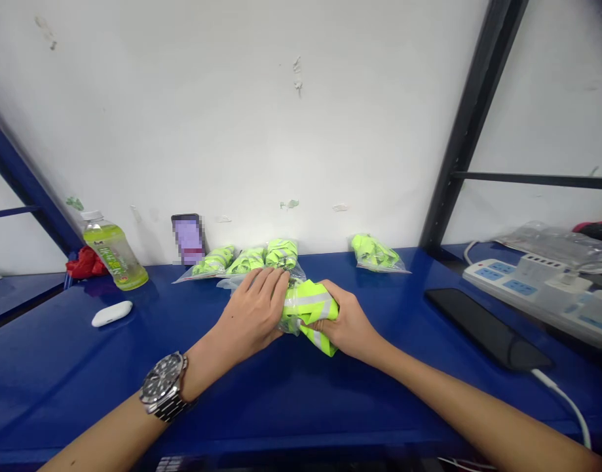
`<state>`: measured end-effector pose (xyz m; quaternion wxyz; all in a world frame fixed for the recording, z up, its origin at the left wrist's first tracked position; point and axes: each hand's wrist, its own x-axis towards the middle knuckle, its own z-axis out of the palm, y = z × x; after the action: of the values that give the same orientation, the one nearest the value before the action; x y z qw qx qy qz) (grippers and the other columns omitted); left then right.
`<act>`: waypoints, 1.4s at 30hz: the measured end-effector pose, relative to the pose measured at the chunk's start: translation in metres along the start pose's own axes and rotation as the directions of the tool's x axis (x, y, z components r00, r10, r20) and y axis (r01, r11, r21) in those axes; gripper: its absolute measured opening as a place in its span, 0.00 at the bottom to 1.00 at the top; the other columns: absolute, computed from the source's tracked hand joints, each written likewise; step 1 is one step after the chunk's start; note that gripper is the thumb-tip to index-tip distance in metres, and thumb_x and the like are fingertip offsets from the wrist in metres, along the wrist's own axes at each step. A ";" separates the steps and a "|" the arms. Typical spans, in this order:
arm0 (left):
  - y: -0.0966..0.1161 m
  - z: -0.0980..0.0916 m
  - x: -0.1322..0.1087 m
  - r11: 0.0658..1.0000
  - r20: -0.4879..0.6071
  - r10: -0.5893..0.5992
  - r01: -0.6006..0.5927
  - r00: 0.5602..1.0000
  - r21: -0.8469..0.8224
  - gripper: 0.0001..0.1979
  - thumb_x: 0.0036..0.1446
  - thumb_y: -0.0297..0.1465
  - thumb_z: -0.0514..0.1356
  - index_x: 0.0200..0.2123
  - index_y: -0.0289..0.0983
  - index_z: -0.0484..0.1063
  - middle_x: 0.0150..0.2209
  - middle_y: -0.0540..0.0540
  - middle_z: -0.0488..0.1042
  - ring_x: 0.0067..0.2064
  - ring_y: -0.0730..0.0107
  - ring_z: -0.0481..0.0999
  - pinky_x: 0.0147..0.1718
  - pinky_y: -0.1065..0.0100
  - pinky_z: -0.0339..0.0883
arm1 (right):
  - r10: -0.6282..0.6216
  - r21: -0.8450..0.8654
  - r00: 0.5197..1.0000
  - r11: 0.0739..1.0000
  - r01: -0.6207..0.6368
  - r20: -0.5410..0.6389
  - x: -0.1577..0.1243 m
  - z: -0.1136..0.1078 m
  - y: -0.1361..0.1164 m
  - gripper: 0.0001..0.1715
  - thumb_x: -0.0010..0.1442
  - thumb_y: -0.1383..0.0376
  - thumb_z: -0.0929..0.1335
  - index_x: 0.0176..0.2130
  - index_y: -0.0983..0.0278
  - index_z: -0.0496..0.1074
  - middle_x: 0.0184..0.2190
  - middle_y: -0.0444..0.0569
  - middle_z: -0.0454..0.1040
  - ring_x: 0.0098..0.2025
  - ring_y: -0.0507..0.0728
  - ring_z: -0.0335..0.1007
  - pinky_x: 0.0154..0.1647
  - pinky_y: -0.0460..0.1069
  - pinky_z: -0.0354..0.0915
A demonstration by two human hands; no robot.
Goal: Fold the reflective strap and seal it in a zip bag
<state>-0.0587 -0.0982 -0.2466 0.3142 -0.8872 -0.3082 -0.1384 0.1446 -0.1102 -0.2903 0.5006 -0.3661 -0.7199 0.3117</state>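
On my feed, going left to right along the blue bench point(59, 373), a crumpled red bundle point(86, 263) sits against the wall beside a tilted plastic bottle point(114, 252) of green drink, with a white earbud case point(111, 313) lying nearer me. A phone point(187, 239) with a blurred screen stands propped at the wall. Three bagged neon vests point(246, 261) lie in a touching row behind the work. My left grip point(251, 308), a steel wristwatch point(163, 385) on its wrist, is pressed down with closed fingers over the clear plastic bag point(293, 314). My right grip point(342, 321) is closed around the neon-yellow reflective vest point(310, 311), which is bunched inside that bag at mid-bench, one corner poking out towards me. Further right, well apart, lies a fourth bagged vest point(374, 254), then a black tablet point(487, 328), a white cable point(561, 400) and a white power strip point(521, 285) under loose clear packaging point(551, 242).
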 end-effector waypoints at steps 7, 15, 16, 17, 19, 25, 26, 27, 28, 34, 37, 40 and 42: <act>0.008 0.026 -0.001 0.991 -0.146 0.028 -0.047 0.989 -0.127 0.22 0.55 0.32 0.56 0.51 0.26 0.60 0.43 0.32 0.71 0.45 0.50 0.71 0.45 0.52 0.68 | -0.114 0.075 0.990 0.991 0.107 0.087 -0.003 0.005 0.007 0.13 0.49 0.73 0.70 0.38 0.66 0.72 0.34 0.45 0.74 0.35 0.54 0.68 0.36 0.46 0.63; 0.019 0.030 0.002 0.985 -0.209 0.053 -0.086 0.977 -0.152 0.18 0.55 0.22 0.52 0.50 0.24 0.61 0.43 0.32 0.70 0.46 0.52 0.69 0.47 0.51 0.67 | -0.221 -0.239 0.960 0.936 0.259 0.173 -0.002 0.006 0.008 0.20 0.50 0.76 0.67 0.44 0.64 0.73 0.38 0.52 0.72 0.40 0.58 0.69 0.41 0.50 0.65; 0.020 0.031 0.001 0.984 -0.217 0.051 -0.086 0.975 -0.156 0.19 0.54 0.22 0.52 0.51 0.23 0.61 0.43 0.32 0.70 0.46 0.52 0.69 0.48 0.51 0.67 | -0.215 -0.268 0.958 0.928 0.260 0.188 -0.002 0.006 0.008 0.22 0.50 0.76 0.67 0.46 0.64 0.72 0.40 0.53 0.72 0.42 0.58 0.69 0.43 0.51 0.65; 0.020 0.031 0.001 0.983 -0.227 0.045 -0.084 0.973 -0.162 0.21 0.54 0.22 0.52 0.53 0.23 0.59 0.44 0.31 0.69 0.47 0.51 0.69 0.48 0.50 0.67 | -0.210 -0.291 0.957 0.920 0.262 0.198 -0.002 0.005 0.008 0.25 0.49 0.77 0.67 0.48 0.63 0.71 0.43 0.54 0.71 0.45 0.59 0.69 0.45 0.52 0.65; 0.018 0.032 0.000 0.981 -0.255 0.028 -0.076 0.966 -0.179 0.27 0.54 0.21 0.51 0.58 0.23 0.54 0.47 0.30 0.69 0.49 0.50 0.68 0.48 0.50 0.67 | -0.201 -0.319 0.961 0.913 0.254 0.192 -0.002 0.002 0.008 0.34 0.49 0.77 0.66 0.55 0.63 0.64 0.49 0.56 0.69 0.49 0.61 0.68 0.48 0.54 0.65; 0.008 0.032 -0.001 0.952 -0.376 -0.037 -0.082 0.926 -0.296 0.41 0.54 0.23 0.56 0.66 0.29 0.37 0.47 0.33 0.69 0.47 0.53 0.69 0.46 0.49 0.68 | -0.369 -0.245 0.922 0.889 0.387 0.117 -0.004 -0.002 0.010 0.30 0.53 0.73 0.68 0.55 0.63 0.63 0.48 0.55 0.73 0.49 0.61 0.71 0.48 0.53 0.67; 0.007 0.032 -0.002 0.949 -0.387 -0.034 -0.092 0.922 -0.303 0.42 0.54 0.22 0.57 0.67 0.30 0.37 0.46 0.34 0.70 0.46 0.54 0.70 0.46 0.50 0.68 | -0.411 -0.226 0.904 0.875 0.427 0.118 -0.004 -0.002 0.011 0.28 0.54 0.73 0.68 0.55 0.64 0.65 0.48 0.56 0.73 0.49 0.60 0.71 0.48 0.53 0.67; 0.008 0.032 -0.002 0.947 -0.392 -0.029 -0.100 0.920 -0.304 0.42 0.53 0.22 0.57 0.67 0.30 0.37 0.46 0.34 0.70 0.46 0.54 0.70 0.46 0.50 0.69 | -0.436 -0.213 0.891 0.866 0.453 0.126 -0.004 -0.001 0.012 0.28 0.54 0.73 0.68 0.55 0.64 0.65 0.49 0.57 0.73 0.50 0.60 0.71 0.49 0.53 0.67; 0.009 0.032 -0.003 0.947 -0.389 -0.023 -0.104 0.921 -0.304 0.42 0.53 0.21 0.56 0.67 0.29 0.36 0.47 0.33 0.69 0.46 0.54 0.69 0.46 0.50 0.69 | -0.441 -0.204 0.886 0.863 0.463 0.144 -0.004 0.000 0.013 0.29 0.54 0.73 0.67 0.56 0.64 0.65 0.51 0.58 0.72 0.51 0.61 0.70 0.49 0.53 0.67; 0.023 0.037 -0.002 0.956 -0.327 -0.022 -0.077 0.945 -0.285 0.40 0.55 0.21 0.54 0.66 0.24 0.35 0.50 0.29 0.67 0.49 0.52 0.68 0.46 0.51 0.69 | -0.264 -0.333 0.930 0.879 0.342 0.257 -0.004 -0.002 0.014 0.31 0.53 0.75 0.66 0.57 0.61 0.66 0.49 0.56 0.70 0.49 0.60 0.70 0.46 0.52 0.67; 0.028 0.037 -0.001 0.957 -0.299 -0.024 -0.065 0.954 -0.282 0.40 0.57 0.21 0.53 0.67 0.24 0.34 0.50 0.29 0.66 0.49 0.51 0.67 0.45 0.51 0.69 | -0.153 -0.463 0.946 0.842 0.276 0.285 -0.003 -0.003 0.011 0.32 0.53 0.73 0.66 0.57 0.59 0.65 0.48 0.53 0.69 0.45 0.59 0.70 0.41 0.51 0.67; 0.029 0.034 0.000 0.957 -0.288 -0.005 -0.079 0.958 -0.279 0.39 0.56 0.18 0.51 0.67 0.27 0.34 0.48 0.32 0.67 0.49 0.51 0.66 0.45 0.50 0.68 | -0.062 -0.604 0.955 0.762 0.233 0.290 -0.003 -0.002 0.006 0.30 0.53 0.70 0.67 0.56 0.56 0.65 0.47 0.51 0.68 0.42 0.59 0.71 0.35 0.50 0.65; 0.029 0.032 0.000 0.955 -0.271 0.010 -0.089 0.963 -0.283 0.39 0.55 0.16 0.49 0.67 0.29 0.35 0.47 0.34 0.67 0.48 0.53 0.66 0.46 0.50 0.67 | -0.001 -0.698 0.960 0.687 0.204 0.279 -0.002 0.000 0.002 0.27 0.53 0.68 0.67 0.53 0.55 0.67 0.45 0.51 0.67 0.38 0.59 0.71 0.31 0.49 0.62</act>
<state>-0.0382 -0.0955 -0.2849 0.2217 -0.9046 -0.2168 -0.2925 0.1450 -0.1107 -0.2929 0.2361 -0.4482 -0.8620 0.0206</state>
